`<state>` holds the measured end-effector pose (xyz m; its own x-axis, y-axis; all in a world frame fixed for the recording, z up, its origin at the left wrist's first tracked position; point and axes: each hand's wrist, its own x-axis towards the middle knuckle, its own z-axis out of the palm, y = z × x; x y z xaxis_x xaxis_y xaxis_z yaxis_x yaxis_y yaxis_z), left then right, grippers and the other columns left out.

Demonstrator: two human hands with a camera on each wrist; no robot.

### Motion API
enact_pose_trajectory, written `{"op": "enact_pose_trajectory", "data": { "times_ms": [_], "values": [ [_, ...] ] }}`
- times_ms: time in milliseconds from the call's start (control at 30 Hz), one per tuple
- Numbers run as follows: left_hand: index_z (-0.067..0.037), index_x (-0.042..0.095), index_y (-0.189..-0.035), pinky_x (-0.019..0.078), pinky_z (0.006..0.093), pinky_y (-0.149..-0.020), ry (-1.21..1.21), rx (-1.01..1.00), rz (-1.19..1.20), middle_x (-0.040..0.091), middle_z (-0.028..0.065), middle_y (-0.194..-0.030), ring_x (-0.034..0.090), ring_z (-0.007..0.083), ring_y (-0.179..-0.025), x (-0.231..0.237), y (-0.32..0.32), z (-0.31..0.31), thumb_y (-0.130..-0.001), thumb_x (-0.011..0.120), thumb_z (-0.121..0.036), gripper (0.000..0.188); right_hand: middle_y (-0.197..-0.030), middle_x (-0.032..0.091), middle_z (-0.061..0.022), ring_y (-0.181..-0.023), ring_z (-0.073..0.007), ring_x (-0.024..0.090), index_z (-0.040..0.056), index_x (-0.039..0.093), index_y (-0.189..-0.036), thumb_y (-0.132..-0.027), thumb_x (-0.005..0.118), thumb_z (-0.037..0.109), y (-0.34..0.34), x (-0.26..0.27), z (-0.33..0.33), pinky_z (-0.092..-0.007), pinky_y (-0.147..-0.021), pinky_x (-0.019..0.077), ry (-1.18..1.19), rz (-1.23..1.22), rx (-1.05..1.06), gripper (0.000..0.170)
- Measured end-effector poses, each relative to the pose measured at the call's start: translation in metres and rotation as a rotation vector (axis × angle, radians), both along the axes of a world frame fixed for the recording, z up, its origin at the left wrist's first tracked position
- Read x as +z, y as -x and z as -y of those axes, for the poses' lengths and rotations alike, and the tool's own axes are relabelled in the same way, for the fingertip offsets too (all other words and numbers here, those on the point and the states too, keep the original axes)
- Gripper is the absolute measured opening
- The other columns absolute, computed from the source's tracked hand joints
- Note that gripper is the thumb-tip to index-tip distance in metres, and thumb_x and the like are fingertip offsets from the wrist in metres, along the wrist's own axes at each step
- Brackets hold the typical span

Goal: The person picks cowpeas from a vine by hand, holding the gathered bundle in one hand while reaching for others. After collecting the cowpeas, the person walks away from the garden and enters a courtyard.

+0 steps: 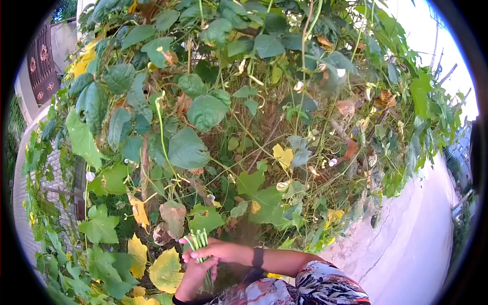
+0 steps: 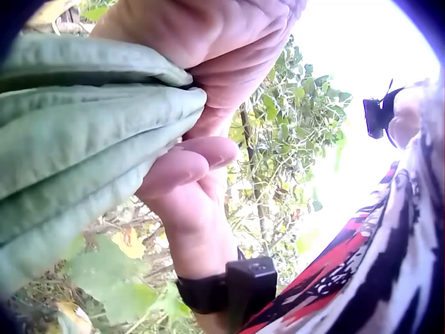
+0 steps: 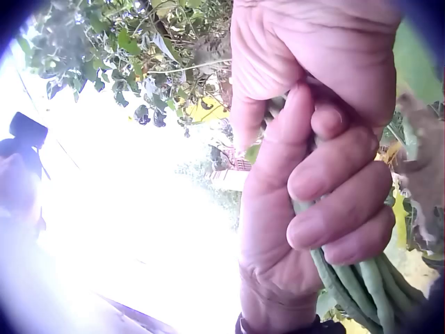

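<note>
Beans: one green bundle, long and slender, held in both hands at the vine's lower edge. Long axis up and down in the head view, upper ends leaning slightly left and pointing toward the vine, lower ends toward the person. In the right wrist view the pods emerge below the grip and run down to the lower right, fanning a little.

Left hand: grasping; fingers curled round the beans, palm closed against them.

Right hand: grasping the beans higher up, thumb laid across them; the two hands touch.

Strap: black, on the right wrist, bearing a small black camera.

Clothing: white, black and red pattern.

Vine: dense, broad green leaves, dry brown foliage among them.

Pod: slender, green, hanging upright on the vine, left of centre.

Yellow leaf: just left of the hands.

Flower: pale, right of centre.

Gate: dark reddish-brown, flower-shaped ornaments, beyond the vine's upper left edge.

Pale surface: cracked, beside the vine's lower right edge.
</note>
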<state>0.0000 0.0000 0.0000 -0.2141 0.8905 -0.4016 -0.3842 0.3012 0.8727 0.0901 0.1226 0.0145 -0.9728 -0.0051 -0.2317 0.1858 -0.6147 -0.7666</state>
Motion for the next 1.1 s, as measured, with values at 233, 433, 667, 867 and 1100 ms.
{"op": "enact_pose_trajectory", "data": {
  "times_ms": [233, 433, 667, 867, 1100],
  "values": [
    [0.001, 0.054, -0.083, 0.0451, 0.027, -0.053, 0.005, -0.22, 0.468, 0.062, 0.012, -0.078, 0.056, 0.0194, -0.058, 0.028, -0.013, -0.011, -0.089, 0.056, -0.019, 0.021, -0.083, 0.053, -0.0044, -0.075, -0.015, 0.06, 0.0065, 0.048, -0.101, -0.088, 0.058, 0.026, -0.015, 0.032, -0.009, -0.0297, -0.057, 0.0538, -0.162, 0.035, -0.11, 0.026],
    [-0.005, 0.05, -0.068, 0.0458, 0.0314, -0.063, 0.049, -0.284, 0.569, 0.053, 0.0084, -0.067, 0.053, 0.0206, -0.06, 0.021, -0.024, -0.028, -0.092, 0.054, -0.027, 0.032, -0.077, 0.056, -0.0034, -0.073, -0.0149, 0.058, 0.0079, 0.055, -0.095, -0.087, 0.059, 0.025, -0.011, 0.014, -0.02, -0.0277, -0.059, 0.0475, -0.082, 0.188, -0.275, 0.02],
    [-0.009, 0.043, -0.069, 0.0339, 0.025, -0.049, -0.008, -0.466, 0.642, 0.04, 0.0, -0.055, 0.038, 0.0108, -0.048, 0.021, -0.023, -0.034, -0.093, 0.054, -0.024, 0.031, -0.087, 0.056, -0.0055, -0.075, -0.0165, 0.062, 0.0038, 0.047, -0.118, -0.084, 0.063, 0.01, -0.021, 0.029, -0.04, -0.0298, -0.07, 0.0514, 0.029, 0.109, -0.52, 0.038],
    [-0.009, 0.043, -0.065, 0.0308, 0.0264, -0.049, 0.035, -0.536, 0.413, 0.037, -0.0014, -0.054, 0.035, 0.0121, -0.049, 0.055, -0.018, -0.02, -0.094, 0.052, -0.028, 0.035, -0.092, 0.056, -0.0028, -0.086, -0.0121, 0.058, 0.0027, 0.044, -0.12, -0.088, 0.056, 0.002, -0.037, 0.096, -0.055, -0.0295, -0.082, 0.0482, -0.279, -0.31, -0.602, 0.034],
    [-0.012, 0.04, -0.06, 0.0296, 0.025, -0.049, 0.164, -0.313, 0.539, 0.034, -0.0029, -0.054, 0.032, 0.0111, -0.049, 0.063, -0.019, -0.01, -0.096, 0.046, -0.026, 0.039, -0.104, 0.056, -0.0112, -0.093, -0.0185, 0.055, 0.0008, 0.054, -0.106, -0.083, 0.059, 0.003, -0.111, 0.227, -0.048, -0.033, -0.086, 0.045, -1.707, -0.443, -1.168, 0.023]
  ]
}}
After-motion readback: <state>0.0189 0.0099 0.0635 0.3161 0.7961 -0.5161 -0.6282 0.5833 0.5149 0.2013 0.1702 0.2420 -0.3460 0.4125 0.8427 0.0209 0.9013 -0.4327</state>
